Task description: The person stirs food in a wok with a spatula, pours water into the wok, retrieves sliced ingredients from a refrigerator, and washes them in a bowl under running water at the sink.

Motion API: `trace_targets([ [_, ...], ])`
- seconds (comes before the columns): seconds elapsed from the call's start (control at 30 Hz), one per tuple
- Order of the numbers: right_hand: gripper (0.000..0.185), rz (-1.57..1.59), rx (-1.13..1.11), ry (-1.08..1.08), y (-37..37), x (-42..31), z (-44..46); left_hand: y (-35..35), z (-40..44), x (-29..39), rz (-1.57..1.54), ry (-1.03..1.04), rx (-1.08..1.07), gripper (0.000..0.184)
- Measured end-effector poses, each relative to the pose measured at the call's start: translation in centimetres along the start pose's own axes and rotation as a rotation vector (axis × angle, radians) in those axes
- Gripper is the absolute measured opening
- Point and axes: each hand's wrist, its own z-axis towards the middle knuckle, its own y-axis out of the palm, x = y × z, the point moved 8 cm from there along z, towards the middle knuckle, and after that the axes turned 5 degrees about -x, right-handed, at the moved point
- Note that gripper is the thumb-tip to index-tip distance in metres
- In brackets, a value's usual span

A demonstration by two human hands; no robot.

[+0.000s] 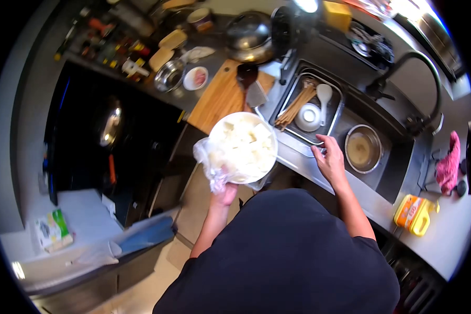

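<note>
A white bowl [243, 147] filled with pale, chunky pieces rests in my left hand [226, 192], whose fingers are mostly hidden beneath it. Crumpled clear plastic [210, 161] hangs at the bowl's left side, by that hand. My right hand [329, 156] is over the front edge of the sink, fingers apart, with nothing in it. Just beyond it, a wire-rimmed draining tray [336, 116] holds wooden chopsticks [297, 107], a white rice paddle [324, 99] and a small white dish [308, 118].
A wooden cutting board [214, 102] bears a knife or spatula. The sink holds a metal pot [363, 148] with cloudy liquid. A yellow bottle [414, 214] stands on the right counter. A dark cooktop [83, 131] with a shiny lid lies left.
</note>
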Motion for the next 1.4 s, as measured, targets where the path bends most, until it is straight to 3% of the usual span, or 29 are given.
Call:
trace_targets([
  [0.37,0.03,0.147,0.004,-0.181,0.6,-6.8,0.8,3.1,1.9,-2.0,-0.177,-0.118,-0.112,0.06],
  [0.77,0.037,0.191,0.123,-0.017,-0.1,-4.5,-1.5,4.9,4.2,-3.6,-0.106,-0.313,-0.205,0.057],
  [1.03,0.038,0.278,0.139,0.089,1.3,-3.2,-1.8,6.1,3.7,-2.1,-0.139,-0.286,-0.282,0.058],
  [1.4,0.036,0.362,-0.061,-0.006,5.2,-4.7,2.4,-1.8,-0.6,1.6,-0.193,-0.047,0.083,0.055],
])
